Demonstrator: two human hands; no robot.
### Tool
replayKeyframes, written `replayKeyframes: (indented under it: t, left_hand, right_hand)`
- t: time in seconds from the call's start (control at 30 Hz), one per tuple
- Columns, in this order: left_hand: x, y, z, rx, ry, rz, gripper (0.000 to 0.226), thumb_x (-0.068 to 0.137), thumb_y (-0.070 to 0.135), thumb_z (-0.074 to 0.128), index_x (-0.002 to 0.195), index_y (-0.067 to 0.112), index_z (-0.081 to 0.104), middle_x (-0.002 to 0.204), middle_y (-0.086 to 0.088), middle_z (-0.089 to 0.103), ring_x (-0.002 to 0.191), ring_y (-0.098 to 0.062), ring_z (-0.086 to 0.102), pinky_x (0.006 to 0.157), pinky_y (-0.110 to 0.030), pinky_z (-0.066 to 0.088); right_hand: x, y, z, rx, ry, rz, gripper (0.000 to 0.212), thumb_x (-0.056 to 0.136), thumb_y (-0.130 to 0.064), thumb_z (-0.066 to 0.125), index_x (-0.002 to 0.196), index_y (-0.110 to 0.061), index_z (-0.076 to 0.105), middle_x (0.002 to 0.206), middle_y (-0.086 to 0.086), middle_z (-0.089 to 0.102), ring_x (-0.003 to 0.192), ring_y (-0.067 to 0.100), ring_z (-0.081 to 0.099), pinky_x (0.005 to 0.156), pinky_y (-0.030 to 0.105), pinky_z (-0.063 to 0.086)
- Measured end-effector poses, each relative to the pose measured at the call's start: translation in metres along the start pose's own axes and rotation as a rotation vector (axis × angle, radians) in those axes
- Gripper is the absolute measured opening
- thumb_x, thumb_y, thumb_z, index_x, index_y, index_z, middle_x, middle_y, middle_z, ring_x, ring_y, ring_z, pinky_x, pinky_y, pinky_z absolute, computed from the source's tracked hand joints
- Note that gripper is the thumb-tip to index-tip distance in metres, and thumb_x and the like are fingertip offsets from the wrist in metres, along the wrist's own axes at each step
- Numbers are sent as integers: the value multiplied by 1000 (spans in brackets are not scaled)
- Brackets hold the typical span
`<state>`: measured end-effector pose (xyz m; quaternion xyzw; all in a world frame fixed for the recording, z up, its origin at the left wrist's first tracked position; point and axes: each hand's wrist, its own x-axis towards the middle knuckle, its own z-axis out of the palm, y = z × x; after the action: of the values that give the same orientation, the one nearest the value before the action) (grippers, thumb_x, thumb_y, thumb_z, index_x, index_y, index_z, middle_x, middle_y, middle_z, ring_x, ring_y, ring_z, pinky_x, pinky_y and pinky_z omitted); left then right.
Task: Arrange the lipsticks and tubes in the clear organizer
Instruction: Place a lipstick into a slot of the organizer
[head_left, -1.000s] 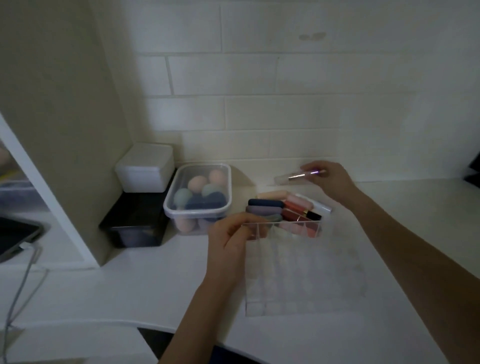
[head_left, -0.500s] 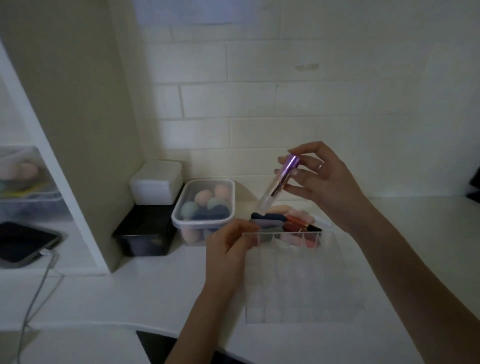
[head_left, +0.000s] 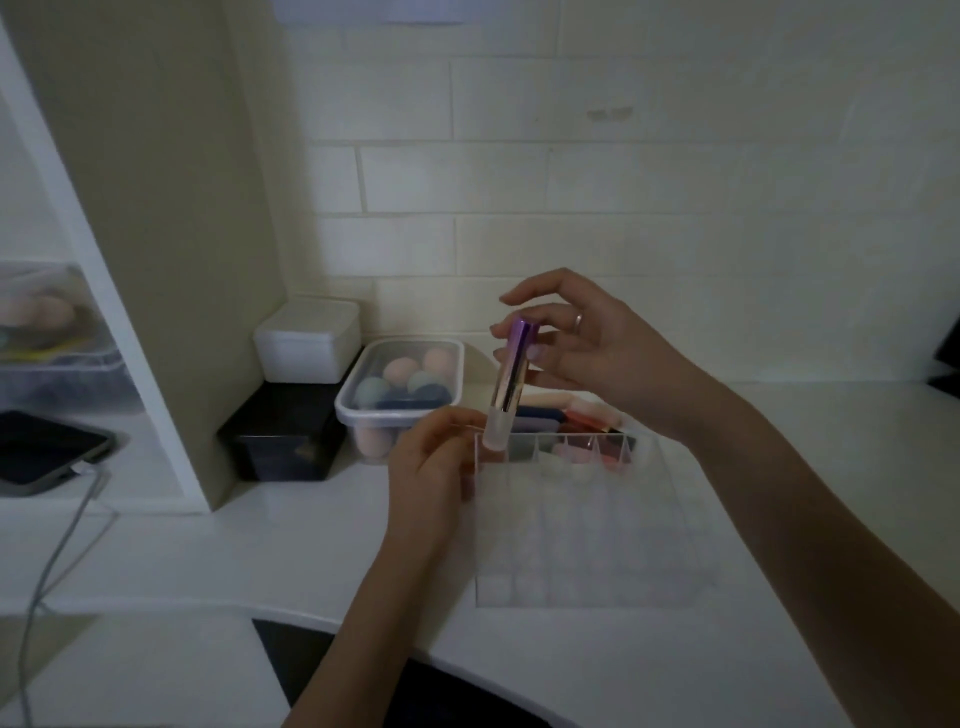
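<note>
A clear gridded organizer (head_left: 592, 545) stands on the white counter in front of me. My left hand (head_left: 431, 473) pinches its far left corner. My right hand (head_left: 582, 348) holds a lip gloss tube (head_left: 508, 389) with a purple metallic cap and frosted base, nearly upright. The tube's base is at the organizer's far left cell, beside my left fingers. Behind the organizer lies a pile of lipsticks and tubes (head_left: 571, 418) in pink, red, navy and grey, partly hidden by the organizer wall and my right hand.
A clear lidded tub of makeup sponges (head_left: 402, 389) sits left of the pile. A white box (head_left: 306, 340) rests on a black box (head_left: 283, 441) against the cabinet side. A dark tablet (head_left: 47, 447) with a cable lies on the left shelf. Tiled wall behind.
My right hand lifted the purple-capped tube from lying level over the pile, turned it upright and brought it down left to the organizer's far left corner. My left hand kept its hold.
</note>
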<state>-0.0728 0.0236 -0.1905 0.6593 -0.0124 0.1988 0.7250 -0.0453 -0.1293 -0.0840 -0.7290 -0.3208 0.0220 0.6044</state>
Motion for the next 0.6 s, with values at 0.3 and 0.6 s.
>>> replayKeyframes:
  t: [0.3, 0.6]
  left_hand:
    - [-3, 2, 4, 24, -24, -1, 27, 74, 17, 48, 69, 25, 74, 72, 2, 70, 67, -10, 62, 68, -41, 50]
    - [0, -2, 4, 91, -47, 56, 24, 74, 15, 46, 77, 16, 70, 79, -10, 67, 72, -16, 60, 72, -40, 48]
  right_hand:
    - [3, 11, 9, -295, -147, 44, 27, 78, 3, 69, 96, -12, 58, 94, 7, 69, 77, 8, 69, 70, 18, 55]
    - [3, 23, -41, -144, 128, 76, 27, 87, -7, 61, 112, -16, 56, 101, 8, 70, 88, 18, 70, 80, 28, 56]
